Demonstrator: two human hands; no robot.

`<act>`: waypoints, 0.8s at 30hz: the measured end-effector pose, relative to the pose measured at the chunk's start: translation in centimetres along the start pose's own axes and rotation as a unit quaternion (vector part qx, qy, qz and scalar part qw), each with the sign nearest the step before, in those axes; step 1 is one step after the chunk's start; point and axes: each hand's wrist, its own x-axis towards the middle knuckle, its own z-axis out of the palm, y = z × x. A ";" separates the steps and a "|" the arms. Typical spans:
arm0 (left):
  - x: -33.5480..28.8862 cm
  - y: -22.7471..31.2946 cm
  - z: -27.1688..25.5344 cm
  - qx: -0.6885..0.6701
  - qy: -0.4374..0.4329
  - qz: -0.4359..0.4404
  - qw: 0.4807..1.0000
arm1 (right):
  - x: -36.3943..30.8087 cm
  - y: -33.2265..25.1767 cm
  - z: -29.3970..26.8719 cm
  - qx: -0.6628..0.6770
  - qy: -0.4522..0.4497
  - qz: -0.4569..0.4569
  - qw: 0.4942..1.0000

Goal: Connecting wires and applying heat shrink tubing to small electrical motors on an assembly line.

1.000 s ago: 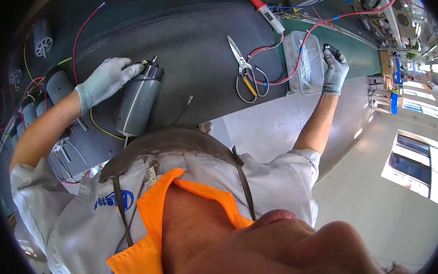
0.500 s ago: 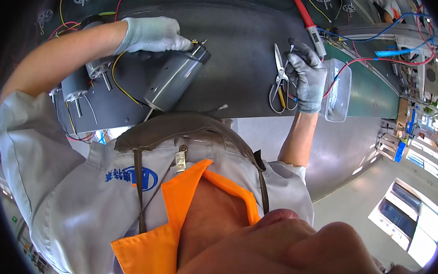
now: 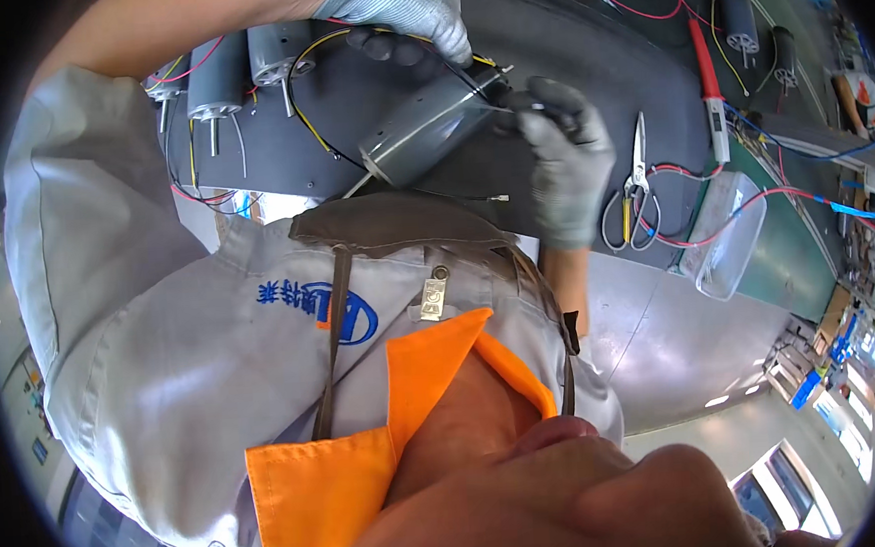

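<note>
A grey cylindrical motor (image 3: pixel 429 129) lies tilted on the dark bench, its shaft toward me. My gloved left hand (image 3: pixel 407 15) is at the motor's far end, its fingers closed on the wires there, a black one and a yellow one. The yellow-and-black wire (image 3: pixel 295 67) loops out to the left of the motor. Close by the same end, my gloved right hand (image 3: pixel 565 150) pinches a thin pale strip (image 3: pixel 495 106) between dark, slightly blurred fingertips. Its exact kind is too small to tell.
Several more motors (image 3: pixel 215 81) stand at the left. To the right lie scissors (image 3: pixel 638 176), a red-and-white pen-shaped tool (image 3: pixel 711 86) and a clear plastic box (image 3: pixel 731 235), with red and blue cables crossing nearby. Further motors (image 3: pixel 738 19) sit at the far right.
My right hand has moved left from beside the scissors and clear box to the motor's end, carrying the thin strip. The left hand stays at the motor. The whole view has shifted.
</note>
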 end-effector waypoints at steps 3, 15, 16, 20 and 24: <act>-0.7 -0.5 -0.5 -0.018 0.006 -0.020 1.000 | -0.3 2.9 1.6 -0.425 -0.027 -0.351 0.834; 5.3 -5.2 6.2 -0.222 0.299 0.149 0.916 | 1.4 3.0 2.8 -0.280 0.002 -0.314 0.907; 5.5 -5.3 6.8 -0.288 0.285 0.184 0.896 | 1.7 2.9 3.0 -0.115 0.035 -0.184 0.976; 6.0 -5.5 8.5 -0.311 0.319 0.234 0.864 | 3.0 2.0 3.4 0.130 0.058 -0.020 0.990; 6.4 -5.6 9.3 -0.257 0.379 0.264 0.849 | 3.6 1.3 3.7 0.144 0.044 -0.020 0.988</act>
